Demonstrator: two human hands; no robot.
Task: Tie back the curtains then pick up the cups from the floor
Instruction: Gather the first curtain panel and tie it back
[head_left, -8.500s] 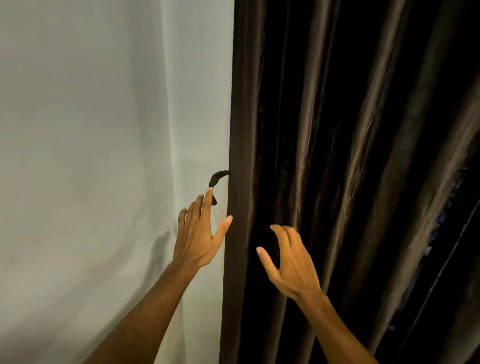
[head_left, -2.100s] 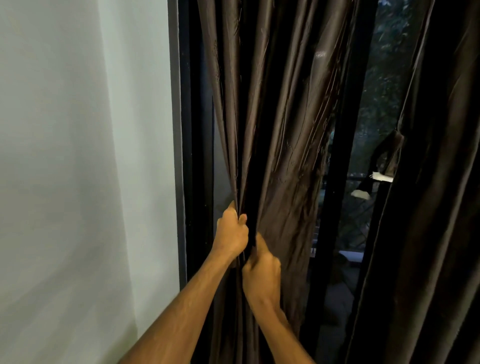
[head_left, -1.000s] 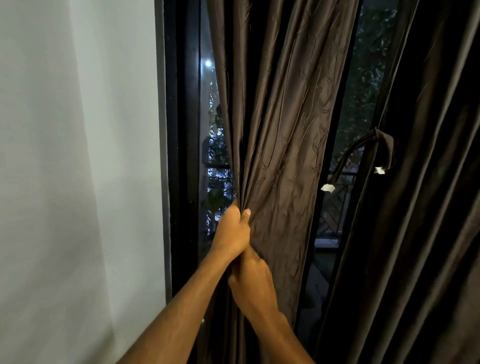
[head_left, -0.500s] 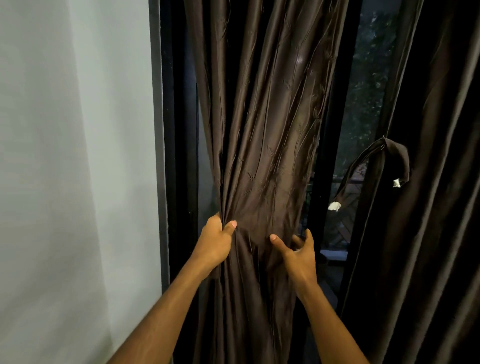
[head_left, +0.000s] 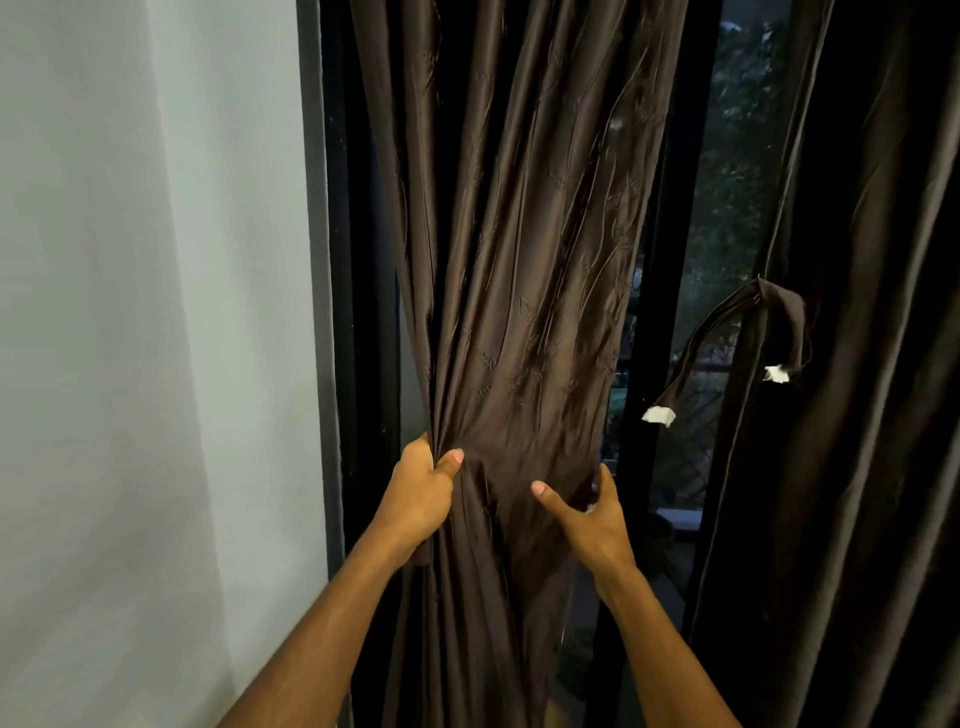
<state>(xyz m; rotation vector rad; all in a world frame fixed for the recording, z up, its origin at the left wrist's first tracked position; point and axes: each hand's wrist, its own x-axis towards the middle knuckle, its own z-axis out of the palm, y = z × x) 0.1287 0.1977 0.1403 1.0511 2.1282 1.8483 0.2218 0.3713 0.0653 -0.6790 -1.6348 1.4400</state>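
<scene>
Left curtain bunched at waist height, hanging before dark window frame. Left hand grip clamped on curtain's left edge. Right hand grip apart, fingers cupping right edge. Tieback strap dangles from right curtain. Pale wall at left.

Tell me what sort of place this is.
Probably a room in a home, at a tall window or glass door at night: brown curtains hang beside a plain wall, with dark foliage outside the glass.

Dim indoor light, sharp focus, bowed edges
</scene>
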